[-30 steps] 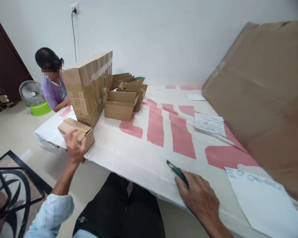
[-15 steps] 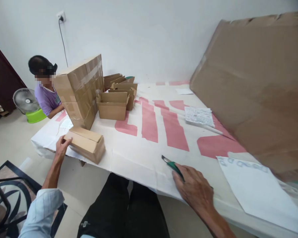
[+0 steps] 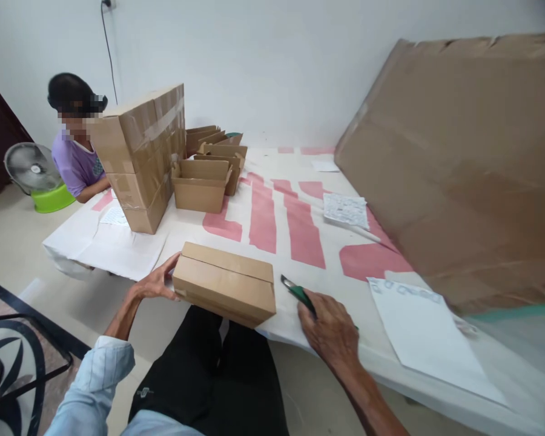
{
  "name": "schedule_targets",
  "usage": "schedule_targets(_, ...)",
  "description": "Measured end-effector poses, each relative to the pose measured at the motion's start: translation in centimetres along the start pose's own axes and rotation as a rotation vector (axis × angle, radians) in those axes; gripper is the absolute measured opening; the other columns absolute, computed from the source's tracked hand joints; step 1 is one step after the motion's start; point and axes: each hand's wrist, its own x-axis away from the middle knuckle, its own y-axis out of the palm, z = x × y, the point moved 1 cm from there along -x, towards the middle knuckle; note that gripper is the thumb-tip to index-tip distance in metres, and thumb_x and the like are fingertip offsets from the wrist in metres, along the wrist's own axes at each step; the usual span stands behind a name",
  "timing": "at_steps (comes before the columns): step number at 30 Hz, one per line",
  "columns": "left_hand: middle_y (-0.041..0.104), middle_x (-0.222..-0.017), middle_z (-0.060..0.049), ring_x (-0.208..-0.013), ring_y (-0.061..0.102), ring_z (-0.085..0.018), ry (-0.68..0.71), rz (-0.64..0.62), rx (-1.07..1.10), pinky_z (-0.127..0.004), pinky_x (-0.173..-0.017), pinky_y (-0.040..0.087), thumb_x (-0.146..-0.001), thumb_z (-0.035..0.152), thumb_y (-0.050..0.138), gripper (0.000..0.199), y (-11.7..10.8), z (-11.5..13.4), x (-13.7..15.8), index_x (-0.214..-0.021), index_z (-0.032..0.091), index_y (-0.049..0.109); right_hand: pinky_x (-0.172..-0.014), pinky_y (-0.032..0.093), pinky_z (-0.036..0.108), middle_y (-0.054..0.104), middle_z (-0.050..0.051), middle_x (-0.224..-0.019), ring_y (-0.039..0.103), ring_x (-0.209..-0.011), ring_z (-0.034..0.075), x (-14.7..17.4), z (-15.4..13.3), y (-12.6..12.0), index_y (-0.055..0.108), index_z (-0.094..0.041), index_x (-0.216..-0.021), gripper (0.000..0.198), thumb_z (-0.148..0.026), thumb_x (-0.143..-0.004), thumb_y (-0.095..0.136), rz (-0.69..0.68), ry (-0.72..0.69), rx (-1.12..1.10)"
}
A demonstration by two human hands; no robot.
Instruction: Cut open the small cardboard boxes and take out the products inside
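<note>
My left hand (image 3: pixel 157 282) grips the left end of a small closed cardboard box (image 3: pixel 224 283) that rests on the near edge of the white-and-red covered table (image 3: pixel 272 254), in front of me. My right hand (image 3: pixel 330 330) lies on the table just right of the box and holds a green utility knife (image 3: pixel 296 292) whose blade end points toward the box.
A taped stack of cardboard boxes (image 3: pixel 143 154) stands at the far left, with open small boxes (image 3: pixel 200 184) behind it. A person in a purple shirt (image 3: pixel 75 163) sits beyond. A big cardboard sheet (image 3: pixel 463 157) leans at right. Paper sheets (image 3: pixel 424 333) and labels (image 3: pixel 345 209) lie on the table.
My left hand has pulled the small box from the table's left edge to the right, to a spot in front of me. My right hand with the knife has stayed in place.
</note>
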Motion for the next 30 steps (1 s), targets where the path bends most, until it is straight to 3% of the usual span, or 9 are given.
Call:
schedule_targets(3,0.072,-0.141,-0.016,-0.127,0.069,-0.039,-0.004,-0.058,0.007,-0.042,-0.098,0.062,-0.056,0.029,0.099,0.109,1.1,0.3,-0.8,-0.157,0.022,0.058,-0.090,0.054,0.044,0.075,0.014,-0.108,0.066,-0.098,0.031,0.1,0.0,0.0,0.071,-0.019,-0.123,0.031,-0.030,-0.100,0.052,-0.006,0.013,0.006)
schedule_targets(7,0.073,-0.133,-0.016,-0.119,0.070,-0.037,-0.014,-0.055,0.004,-0.041,-0.094,0.063,-0.057,0.027,0.096,0.111,1.6,0.3,-0.9,-0.159,0.021,0.053,-0.090,0.054,0.043,0.075,0.014,-0.109,0.066,-0.099,0.030,-0.1,-0.4,-0.3,0.070,-0.019,-0.123,0.030,-0.029,-0.101,0.052,-0.003,0.019,0.005)
schedule_targets(10,0.067,-0.141,-0.016,-0.129,0.065,-0.039,-0.004,0.009,-0.034,-0.045,-0.100,0.062,-0.058,0.031,0.096,0.116,1.3,0.5,-0.7,-0.163,0.024,0.046,-0.090,0.053,0.042,0.075,0.014,-0.109,0.066,-0.100,0.030,-0.3,-0.5,-0.3,0.070,-0.019,-0.123,0.030,-0.028,-0.102,0.051,-0.017,0.025,-0.005)
schedule_targets(16,0.035,-0.168,-0.018,-0.157,0.036,-0.044,0.077,0.117,-0.077,-0.049,-0.109,0.058,-0.062,0.038,0.096,0.128,1.5,1.3,0.2,-0.171,0.030,0.030,-0.094,0.053,0.044,0.074,0.015,-0.112,0.064,-0.103,0.031,0.0,0.0,0.0,0.070,-0.018,-0.126,0.034,-0.026,-0.099,0.053,-0.027,0.028,-0.022)
schedule_targets(22,0.036,-0.164,-0.016,-0.156,0.037,-0.042,0.205,0.185,-0.200,-0.052,-0.116,0.053,-0.064,0.037,0.098,0.129,3.0,2.3,0.9,-0.172,0.032,0.028,-0.095,0.053,0.044,0.075,0.015,-0.111,0.065,-0.102,0.030,0.1,0.0,-0.1,0.070,-0.018,-0.127,0.035,-0.025,-0.098,0.054,-0.015,0.013,-0.042)
schedule_targets(30,0.040,-0.166,-0.017,-0.153,0.040,-0.044,0.254,0.204,-0.272,-0.052,-0.115,0.053,-0.066,0.042,0.098,0.122,4.3,5.0,0.8,-0.170,0.030,0.033,-0.096,0.054,0.043,0.075,0.016,-0.113,0.067,-0.104,0.030,0.1,0.1,-0.3,0.069,-0.017,-0.124,0.029,-0.028,-0.103,0.052,0.007,-0.033,-0.011)
